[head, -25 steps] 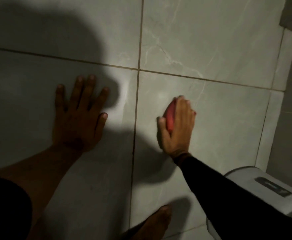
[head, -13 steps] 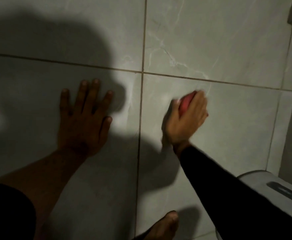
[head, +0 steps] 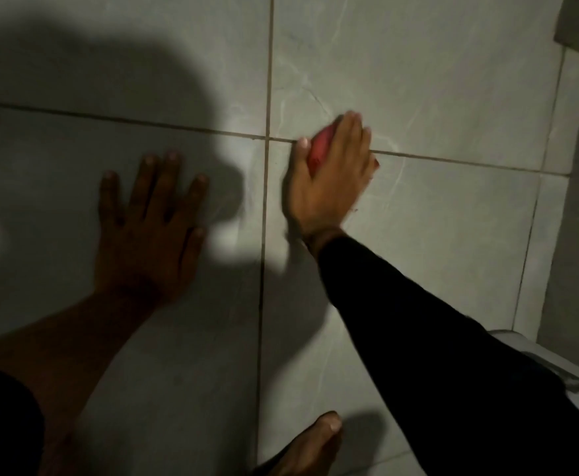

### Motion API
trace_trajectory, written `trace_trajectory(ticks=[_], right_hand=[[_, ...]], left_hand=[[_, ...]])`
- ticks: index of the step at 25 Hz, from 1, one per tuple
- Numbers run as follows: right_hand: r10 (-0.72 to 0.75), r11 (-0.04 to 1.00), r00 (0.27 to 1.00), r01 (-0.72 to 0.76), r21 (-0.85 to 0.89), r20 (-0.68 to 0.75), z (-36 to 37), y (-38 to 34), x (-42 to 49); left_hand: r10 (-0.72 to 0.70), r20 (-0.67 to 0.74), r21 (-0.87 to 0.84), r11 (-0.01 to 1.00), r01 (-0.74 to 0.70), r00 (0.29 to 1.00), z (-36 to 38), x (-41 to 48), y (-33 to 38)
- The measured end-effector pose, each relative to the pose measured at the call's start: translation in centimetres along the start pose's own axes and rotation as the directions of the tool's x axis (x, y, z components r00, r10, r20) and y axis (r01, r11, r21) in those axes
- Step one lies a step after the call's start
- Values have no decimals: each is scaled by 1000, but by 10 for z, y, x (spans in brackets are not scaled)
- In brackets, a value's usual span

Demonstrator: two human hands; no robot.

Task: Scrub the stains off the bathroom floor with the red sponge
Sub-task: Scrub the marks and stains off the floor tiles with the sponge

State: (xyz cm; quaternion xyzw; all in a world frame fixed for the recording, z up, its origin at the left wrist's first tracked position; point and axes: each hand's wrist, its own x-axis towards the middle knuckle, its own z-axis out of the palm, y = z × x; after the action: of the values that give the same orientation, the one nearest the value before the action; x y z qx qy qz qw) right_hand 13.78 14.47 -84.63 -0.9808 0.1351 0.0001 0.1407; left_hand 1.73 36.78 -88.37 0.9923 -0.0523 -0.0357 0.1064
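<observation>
- Head view looks straight down at a dim bathroom floor (head: 435, 235) of large pale grey tiles with faint marbled veins and dark grout lines.
- Your right hand (head: 329, 180), in a long black sleeve (head: 435, 365), is closed over the red sponge (head: 319, 149) and presses it flat against the tile.
- Only a strip of the sponge shows, between your thumb and forefinger; the rest sits under your palm.
- The sponge lies on the horizontal grout line (head: 470, 163), just right of where it crosses the vertical one.
- Your fingers are blurred, which suggests the hand is mid-stroke.
- Your left hand (head: 150, 231) lies flat on the tile to the left, fingers spread wide, holding nothing. It sits in deep shadow and appears to be bracing your weight.
- A bare foot (head: 310, 444) shows at the bottom edge, and the corner of a white fixture (head: 535, 362) sits at lower right, partly hidden by your sleeve.
- No distinct stains can be made out in this light, though a tiny dark speck (head: 355, 210) lies just right of your right wrist.
- Judged from this, you are in the scrubbing step, working the grout joint.
- The next move probably calls for firm downward pressure and short back-and-forth strokes along the joint, with the left hand planted, then a shift to the adjoining tile.
</observation>
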Motion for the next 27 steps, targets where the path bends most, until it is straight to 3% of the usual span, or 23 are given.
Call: trace_trajectory(ticks=[1,2,4,5,7,10,13,16,18,19,20,22,23,24,25,27], right_hand=[[-19,1000,999,19,4,-32,9,-19,3],[-153,988,988,154,22,-23,19,-29,-7],[-481,877,870,474,82,113,24,-16,-70],[-551,833,808,546,88,207,12,6,-112],[-503,857,788,509,83,355,-16,71,-174],[-187,974,899,223,-48,396,-54,146,-182],[57,993,988,-40,-115,141,-59,164,-93],[179,983,980,-182,-34,-87,-36,110,14],[52,998,995,-56,-40,-90,-13,57,35],[-98,994,994,96,-52,-51,-2,35,23],[-278,959,961,278,-60,12,4,22,-2],[-565,812,794,583,-16,224,1,27,-72],[-594,780,733,626,14,330,-9,44,-105],[-576,786,721,617,20,386,-24,68,-130],[-528,819,753,574,1,393,-40,93,-141],[-319,928,893,363,-87,318,-55,132,-120]], left_hand=[[0,-3,-2,1000,0,1000,1,0,1],[-4,-7,-1,1000,4,1000,1,-1,2],[-18,-5,0,1000,18,1000,0,-1,0],[-15,1,-2,1000,15,1000,-1,-1,0],[-6,0,-3,1000,6,1000,-3,-1,2],[-13,11,-19,1000,13,1000,-8,-1,3],[-19,35,-39,999,20,999,-13,-1,6],[-32,31,-52,998,34,999,-15,0,8],[-36,28,-45,998,37,999,-14,-1,8],[-37,32,-42,998,39,999,-14,-1,7],[-33,35,-45,998,34,999,-13,0,7],[-29,38,-54,998,31,999,-11,2,5],[-35,40,-53,998,37,999,-11,1,5],[-36,44,-47,998,38,998,-11,-1,5],[-33,44,-39,999,35,998,-11,-2,5],[-35,40,-32,999,36,999,-12,-1,6]])
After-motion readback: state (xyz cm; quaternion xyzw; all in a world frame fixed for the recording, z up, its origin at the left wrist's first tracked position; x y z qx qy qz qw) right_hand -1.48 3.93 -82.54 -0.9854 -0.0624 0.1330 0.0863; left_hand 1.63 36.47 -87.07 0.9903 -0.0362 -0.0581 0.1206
